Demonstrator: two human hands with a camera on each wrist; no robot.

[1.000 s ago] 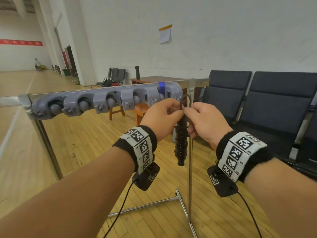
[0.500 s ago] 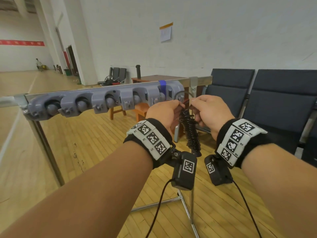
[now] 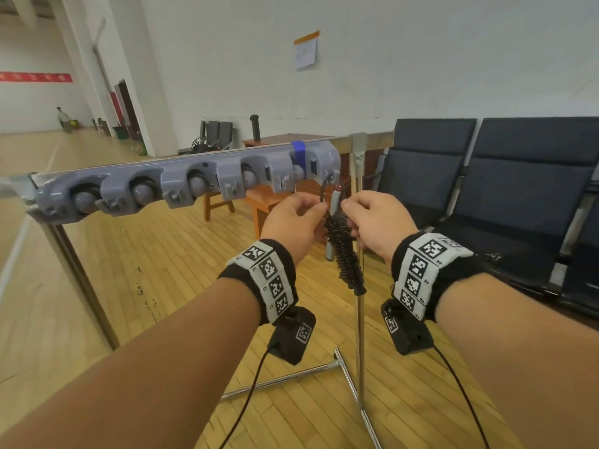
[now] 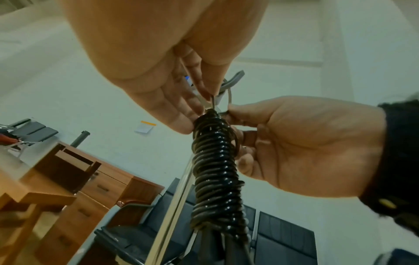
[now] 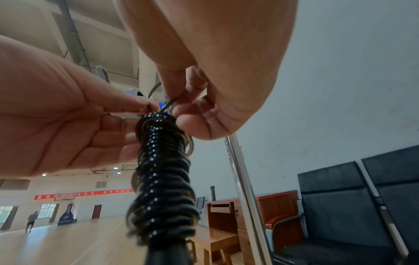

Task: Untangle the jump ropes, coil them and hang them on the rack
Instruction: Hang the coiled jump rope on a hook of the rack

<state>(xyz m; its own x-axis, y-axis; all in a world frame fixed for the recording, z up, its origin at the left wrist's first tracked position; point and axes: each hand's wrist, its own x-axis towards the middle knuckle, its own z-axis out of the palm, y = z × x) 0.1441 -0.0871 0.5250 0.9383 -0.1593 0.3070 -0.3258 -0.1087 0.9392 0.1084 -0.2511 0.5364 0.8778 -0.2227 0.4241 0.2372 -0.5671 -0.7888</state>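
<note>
Between both hands (image 3: 340,222), pinched at its top, hangs the coiled jump rope (image 3: 344,251).

Light wooden strip floor (image 3: 97,319) spans 6 to 9 o'clock. White painted wall (image 3: 421,59) fills 12 to 2 o'clock, with a small white paper notice with orange top edge (image 3: 306,50) at 12. Dark padded bench seats with metal frames (image 3: 518,196) at 3 o'clock against the wall. Brown wooden desk (image 3: 285,140) at 12 o'clock with a dark cylinder (image 3: 255,127) upright on it. Orange wooden stool (image 3: 220,202) near the desk. Red banner (image 3: 35,77) at 10 o'clock; distant person (image 3: 63,118) below it.
</note>
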